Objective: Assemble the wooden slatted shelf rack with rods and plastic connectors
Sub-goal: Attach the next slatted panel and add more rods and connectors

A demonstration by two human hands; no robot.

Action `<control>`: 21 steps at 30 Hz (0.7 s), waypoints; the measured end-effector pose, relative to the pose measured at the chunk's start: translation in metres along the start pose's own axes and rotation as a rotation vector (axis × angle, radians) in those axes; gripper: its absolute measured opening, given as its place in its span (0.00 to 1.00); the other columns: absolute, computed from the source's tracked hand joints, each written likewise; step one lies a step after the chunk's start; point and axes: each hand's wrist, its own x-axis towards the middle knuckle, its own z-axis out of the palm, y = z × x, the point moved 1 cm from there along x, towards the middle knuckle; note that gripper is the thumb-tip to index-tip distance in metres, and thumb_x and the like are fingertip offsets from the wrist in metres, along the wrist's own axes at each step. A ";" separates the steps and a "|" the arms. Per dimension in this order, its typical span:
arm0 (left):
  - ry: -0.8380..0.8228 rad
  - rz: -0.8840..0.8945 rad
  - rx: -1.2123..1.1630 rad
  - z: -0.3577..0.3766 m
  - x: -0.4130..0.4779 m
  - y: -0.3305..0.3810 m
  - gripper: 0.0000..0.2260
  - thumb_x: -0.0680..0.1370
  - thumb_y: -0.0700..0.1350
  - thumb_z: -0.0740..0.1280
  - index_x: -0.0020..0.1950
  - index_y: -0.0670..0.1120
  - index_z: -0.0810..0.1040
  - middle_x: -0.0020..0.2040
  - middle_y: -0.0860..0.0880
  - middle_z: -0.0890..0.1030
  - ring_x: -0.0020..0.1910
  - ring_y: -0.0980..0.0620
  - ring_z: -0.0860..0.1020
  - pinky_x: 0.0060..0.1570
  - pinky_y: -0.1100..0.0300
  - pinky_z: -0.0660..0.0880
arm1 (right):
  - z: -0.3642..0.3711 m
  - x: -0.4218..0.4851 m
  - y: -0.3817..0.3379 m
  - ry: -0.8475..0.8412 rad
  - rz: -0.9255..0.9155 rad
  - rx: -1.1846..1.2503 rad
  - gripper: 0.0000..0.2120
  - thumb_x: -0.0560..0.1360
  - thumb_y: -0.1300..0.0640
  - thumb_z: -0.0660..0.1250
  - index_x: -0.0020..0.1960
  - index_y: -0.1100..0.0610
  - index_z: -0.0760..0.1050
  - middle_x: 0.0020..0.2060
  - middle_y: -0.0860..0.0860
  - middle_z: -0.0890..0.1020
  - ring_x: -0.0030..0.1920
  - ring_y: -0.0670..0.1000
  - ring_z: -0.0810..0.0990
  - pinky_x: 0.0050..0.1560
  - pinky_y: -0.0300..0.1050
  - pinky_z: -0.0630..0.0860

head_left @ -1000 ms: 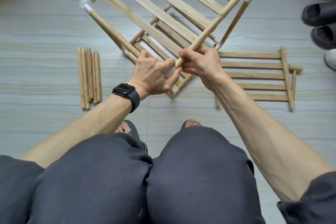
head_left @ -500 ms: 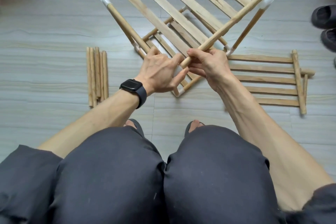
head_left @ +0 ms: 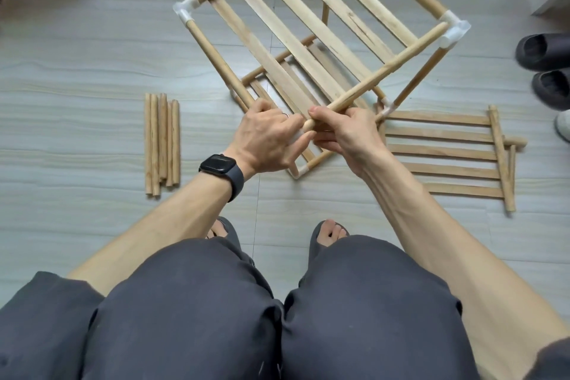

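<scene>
Closest in, dark shorts [head_left: 191, 318] over both knees. Just beyond, left hand [head_left: 268, 139], fingers curled round a white connector [head_left: 297, 136] at the rack's [head_left: 293, 40] near corner. Touching it, right hand [head_left: 342, 136], fingers pinching the near end of a rod [head_left: 385, 66]. Rack standing on the floor [head_left: 92, 55] ahead. Loose rods [head_left: 162, 142] lying left, slatted panel [head_left: 441, 151] lying right. Farthest right, slippers [head_left: 543, 52].

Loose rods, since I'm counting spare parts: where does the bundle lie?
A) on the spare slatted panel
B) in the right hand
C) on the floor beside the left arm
C: the loose rods lie on the floor, left of the left hand, untouched.
</scene>
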 end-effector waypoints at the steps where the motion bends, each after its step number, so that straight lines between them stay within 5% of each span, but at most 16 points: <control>1: 0.001 0.016 0.007 0.000 0.000 0.000 0.16 0.79 0.52 0.65 0.36 0.43 0.75 0.26 0.47 0.75 0.25 0.44 0.73 0.42 0.53 0.71 | 0.001 -0.002 0.004 0.017 -0.013 0.006 0.09 0.75 0.55 0.75 0.45 0.62 0.82 0.40 0.57 0.87 0.39 0.52 0.85 0.44 0.46 0.82; 6: -0.020 0.026 0.009 0.001 -0.001 -0.002 0.17 0.80 0.54 0.61 0.38 0.44 0.76 0.27 0.47 0.76 0.27 0.44 0.75 0.44 0.52 0.73 | -0.001 0.000 0.013 0.047 -0.016 -0.041 0.16 0.72 0.47 0.77 0.50 0.58 0.83 0.42 0.53 0.88 0.44 0.48 0.87 0.44 0.45 0.78; 13: -0.103 -0.011 -0.048 -0.012 -0.002 -0.017 0.15 0.79 0.55 0.68 0.38 0.46 0.77 0.28 0.48 0.75 0.31 0.47 0.70 0.45 0.53 0.72 | -0.023 -0.003 -0.003 -0.019 -0.034 -0.300 0.19 0.74 0.37 0.72 0.50 0.52 0.84 0.42 0.44 0.88 0.43 0.44 0.85 0.46 0.43 0.77; 17: -0.183 -0.102 -0.122 -0.030 -0.017 -0.037 0.21 0.83 0.59 0.59 0.34 0.48 0.70 0.29 0.51 0.71 0.33 0.49 0.66 0.46 0.54 0.69 | -0.041 -0.015 -0.018 0.350 -0.533 -0.776 0.17 0.76 0.36 0.67 0.40 0.48 0.79 0.33 0.42 0.82 0.38 0.45 0.81 0.38 0.43 0.74; 21: -0.160 -0.391 -0.240 -0.047 -0.031 -0.051 0.25 0.82 0.60 0.52 0.40 0.46 0.80 0.37 0.51 0.77 0.42 0.51 0.72 0.48 0.53 0.70 | -0.029 -0.010 -0.038 0.304 -0.886 -1.185 0.21 0.75 0.32 0.63 0.50 0.50 0.79 0.47 0.47 0.81 0.52 0.54 0.76 0.49 0.50 0.70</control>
